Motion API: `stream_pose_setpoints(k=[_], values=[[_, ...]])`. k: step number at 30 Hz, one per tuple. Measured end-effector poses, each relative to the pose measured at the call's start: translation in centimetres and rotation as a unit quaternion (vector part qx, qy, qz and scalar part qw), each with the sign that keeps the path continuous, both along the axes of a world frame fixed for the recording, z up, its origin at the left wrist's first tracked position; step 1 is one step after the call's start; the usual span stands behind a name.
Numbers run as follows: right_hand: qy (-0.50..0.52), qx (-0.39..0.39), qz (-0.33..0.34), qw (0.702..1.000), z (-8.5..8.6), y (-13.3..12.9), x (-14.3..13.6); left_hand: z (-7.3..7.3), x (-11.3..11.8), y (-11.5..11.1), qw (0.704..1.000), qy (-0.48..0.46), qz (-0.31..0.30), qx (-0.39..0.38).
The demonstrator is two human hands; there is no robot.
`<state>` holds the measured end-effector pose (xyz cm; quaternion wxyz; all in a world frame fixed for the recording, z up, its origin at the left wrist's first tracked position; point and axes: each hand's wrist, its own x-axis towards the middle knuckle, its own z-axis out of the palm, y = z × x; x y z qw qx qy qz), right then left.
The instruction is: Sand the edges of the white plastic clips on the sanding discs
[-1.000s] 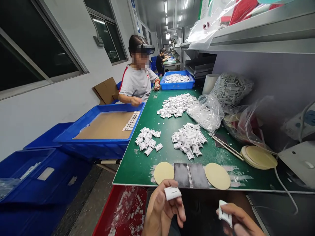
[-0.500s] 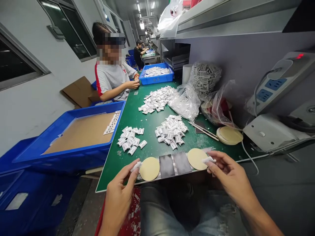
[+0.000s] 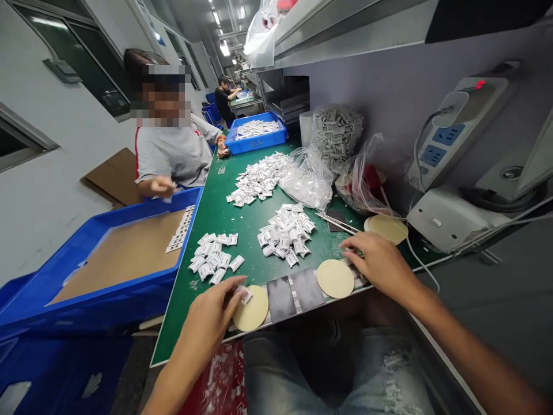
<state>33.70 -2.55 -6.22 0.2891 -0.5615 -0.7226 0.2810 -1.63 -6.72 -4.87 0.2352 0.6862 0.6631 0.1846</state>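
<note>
My left hand [image 3: 218, 308] pinches a small white plastic piece [image 3: 246, 295] over the left pale yellow disc [image 3: 254, 314]. My right hand [image 3: 380, 262] is curled above and to the right of the right yellow disc [image 3: 336, 279]. Its fingertips are drawn together, and whatever they hold is mostly hidden. Between the discs, two dark grey rectangular sheets [image 3: 280, 298] lie along the table's front edge. Beyond them sit a smaller pile of white pieces [image 3: 213, 257] on the left and a larger pile [image 3: 286, 233] at centre.
On the green table [image 3: 246, 230] are another white heap [image 3: 259, 178], clear bags [image 3: 306, 178], tweezers [image 3: 337, 222] and spare yellow discs [image 3: 389, 229]. A blue bin [image 3: 108, 288] stands left, with a co-worker [image 3: 173, 150] behind it. A power strip [image 3: 458, 127] is at right.
My right hand has moved up off the right disc, and its white piece no longer shows clearly. My left hand has turned over its disc. The co-worker's hand now reaches over the bin.
</note>
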Motion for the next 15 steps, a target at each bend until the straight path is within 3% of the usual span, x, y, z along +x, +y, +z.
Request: stream_pose_setpoints(k=[6,10,14,15], values=[[-0.015,-0.021,0.06,0.998,0.4,0.3,-0.5,-0.1,0.6,0.2,0.998,-0.055,0.022,-0.012],[-0.006,-0.038,0.081,0.996,-0.1,0.4,-0.5,0.2,0.6,0.2,0.984,-0.162,0.011,-0.076],[-0.015,0.004,-0.013,1.0,-0.9,0.7,-0.3,0.3,0.7,-0.2,0.99,-0.125,0.067,-0.017],[-0.01,-0.006,-0.012,1.0,-1.0,0.7,-0.3,0.3,0.7,-0.2,0.987,-0.144,0.062,-0.034]])
